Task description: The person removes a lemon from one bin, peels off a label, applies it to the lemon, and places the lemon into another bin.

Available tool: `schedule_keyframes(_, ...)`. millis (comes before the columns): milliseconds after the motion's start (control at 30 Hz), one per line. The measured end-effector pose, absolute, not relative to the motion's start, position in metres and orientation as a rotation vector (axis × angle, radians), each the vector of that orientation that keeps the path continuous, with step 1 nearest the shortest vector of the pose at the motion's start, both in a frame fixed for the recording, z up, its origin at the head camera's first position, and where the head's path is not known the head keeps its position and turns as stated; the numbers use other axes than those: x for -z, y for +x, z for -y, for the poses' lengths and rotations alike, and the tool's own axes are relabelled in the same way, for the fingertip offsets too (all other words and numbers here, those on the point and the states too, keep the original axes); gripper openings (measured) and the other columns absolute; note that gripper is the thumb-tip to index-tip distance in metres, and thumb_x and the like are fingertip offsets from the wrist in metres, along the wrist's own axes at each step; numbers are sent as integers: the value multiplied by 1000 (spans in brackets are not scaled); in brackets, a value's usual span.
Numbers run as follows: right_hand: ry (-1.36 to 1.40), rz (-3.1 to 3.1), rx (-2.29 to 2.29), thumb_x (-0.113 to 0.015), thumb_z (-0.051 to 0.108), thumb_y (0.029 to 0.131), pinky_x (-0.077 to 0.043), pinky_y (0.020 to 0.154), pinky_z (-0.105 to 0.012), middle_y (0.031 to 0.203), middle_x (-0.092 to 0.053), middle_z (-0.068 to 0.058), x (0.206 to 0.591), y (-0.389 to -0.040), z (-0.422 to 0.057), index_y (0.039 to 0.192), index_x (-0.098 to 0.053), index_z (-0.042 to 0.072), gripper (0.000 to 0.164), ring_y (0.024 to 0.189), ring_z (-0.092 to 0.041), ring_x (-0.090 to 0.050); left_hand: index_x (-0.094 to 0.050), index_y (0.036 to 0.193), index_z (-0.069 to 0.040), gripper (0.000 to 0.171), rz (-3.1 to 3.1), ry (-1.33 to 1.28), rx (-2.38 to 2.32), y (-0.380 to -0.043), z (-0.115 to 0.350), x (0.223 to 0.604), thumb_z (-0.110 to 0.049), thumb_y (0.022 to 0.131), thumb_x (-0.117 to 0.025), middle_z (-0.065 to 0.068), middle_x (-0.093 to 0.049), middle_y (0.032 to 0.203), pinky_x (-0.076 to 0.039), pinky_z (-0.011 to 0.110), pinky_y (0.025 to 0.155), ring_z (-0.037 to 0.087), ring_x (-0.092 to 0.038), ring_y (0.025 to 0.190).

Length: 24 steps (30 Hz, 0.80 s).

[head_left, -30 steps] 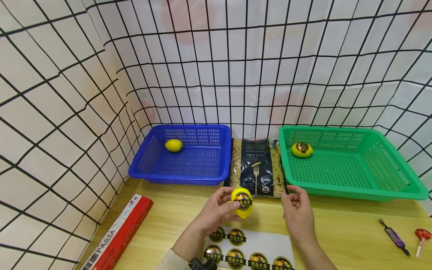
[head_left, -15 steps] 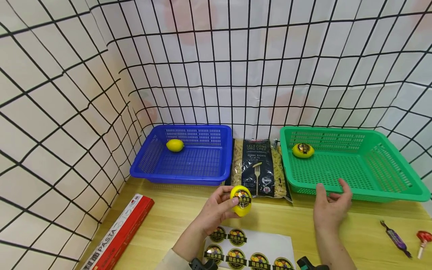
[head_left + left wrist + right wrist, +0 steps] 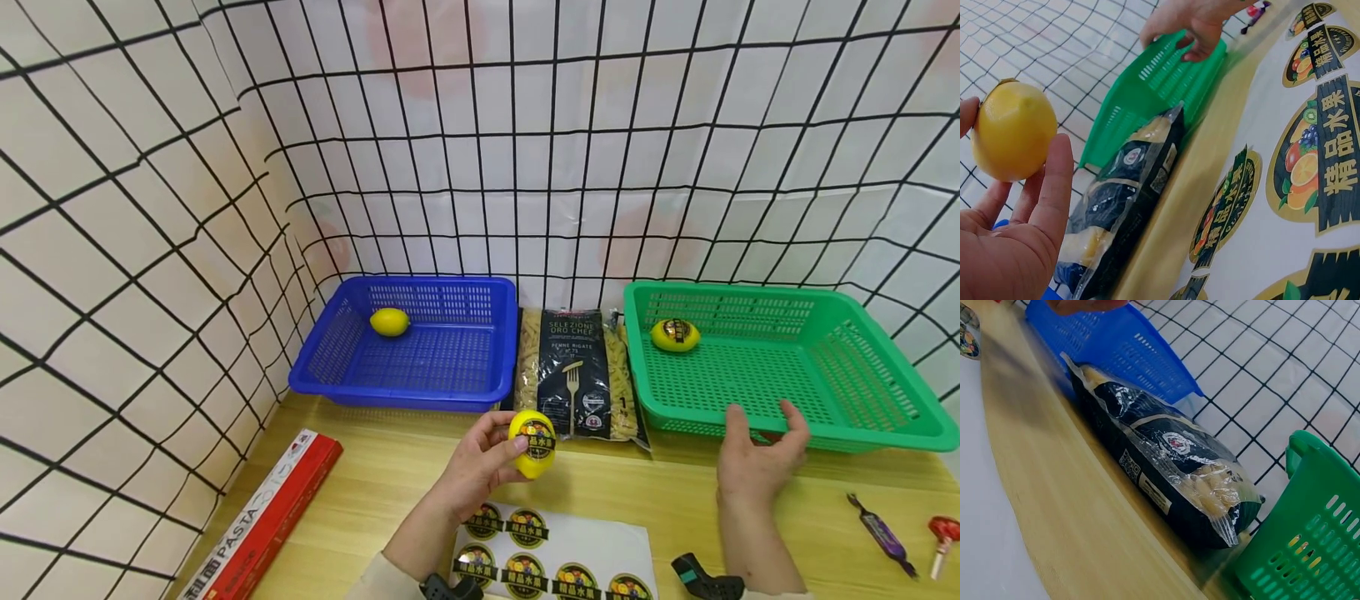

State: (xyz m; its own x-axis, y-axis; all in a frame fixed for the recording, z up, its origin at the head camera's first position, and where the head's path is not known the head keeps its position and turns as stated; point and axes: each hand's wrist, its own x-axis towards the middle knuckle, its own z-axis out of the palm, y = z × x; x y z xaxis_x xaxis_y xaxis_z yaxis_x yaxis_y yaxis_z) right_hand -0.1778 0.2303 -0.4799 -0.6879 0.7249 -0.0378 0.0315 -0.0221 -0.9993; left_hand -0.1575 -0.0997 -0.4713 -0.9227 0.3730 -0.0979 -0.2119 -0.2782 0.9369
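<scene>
My left hand grips a yellow lemon bearing a round black fruit label, above the table in front of the pasta bag; the left wrist view shows its bare yellow side between thumb and fingers. My right hand is held at the front rim of the green basket, fingers loosely curved and holding nothing, and appears again over that basket. Another labelled lemon lies in the green basket's back left. A plain lemon lies in the blue basket.
A dark bag of penne lies between the baskets. A white sheet of round fruit stickers sits at the near edge. A red pasta box is at the left; a purple candy and a red lollipop are at the right. Wire grid walls surround.
My right hand has moved right, from beside the held lemon to the green basket's front rim. The left hand keeps the labelled lemon almost in place.
</scene>
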Motion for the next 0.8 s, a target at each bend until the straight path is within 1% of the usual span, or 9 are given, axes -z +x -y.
schedule_keyframes(167,-791,1762,-1754,-65,37,97,-35,68,-19,127,-26,8,481,-177,-231,151,-34,35,62,83,-11,-36,-43,143,0,53,-1603,216,-2243,-157,98,472,-18,98,-65,6,-60,119,-63,31,79,15,-69,101)
schedule_keyframes(267,-801,1793,-1731,-64,39,97,-34,69,-21,130,-27,8,482,-177,-233,151,-34,37,62,86,-9,-35,-42,145,-1,54,-1607,224,-2238,-156,98,472,-18,99,-64,5,-59,120,-62,28,80,14,-68,101)
schedule_keyframes(400,-789,1819,-1701,-63,39,98,-33,70,-22,122,-28,13,484,-177,-233,152,-33,34,63,87,-8,-33,-42,148,-1,55,-1655,230,-2222,-155,97,472,-17,99,-61,4,-57,122,-59,24,83,12,-64,104)
schedule_keyframes(533,-764,1816,-1699,-63,38,98,-34,68,-20,112,-27,14,484,-176,-232,153,-33,32,62,85,-9,-35,-44,149,-1,56,-1711,227,-2201,-155,97,471,-17,98,-61,3,-58,123,-55,22,82,12,-61,104)
schedule_keyframes(633,-759,1812,-1710,-62,38,99,-34,66,-18,110,-27,13,484,-176,-231,152,-33,33,61,82,-11,-36,-43,150,-1,58,-1717,228,-2190,-155,97,470,-16,98,-61,5,-57,123,-54,22,82,12,-60,105)
schedule_keyframes(800,-759,1793,-1737,-62,38,99,-34,66,-18,111,-26,13,484,-176,-230,151,-33,36,60,82,-11,-37,-40,153,-3,63,-1707,224,-2157,-156,98,469,-14,96,-65,8,-53,124,-58,23,86,13,-59,109)
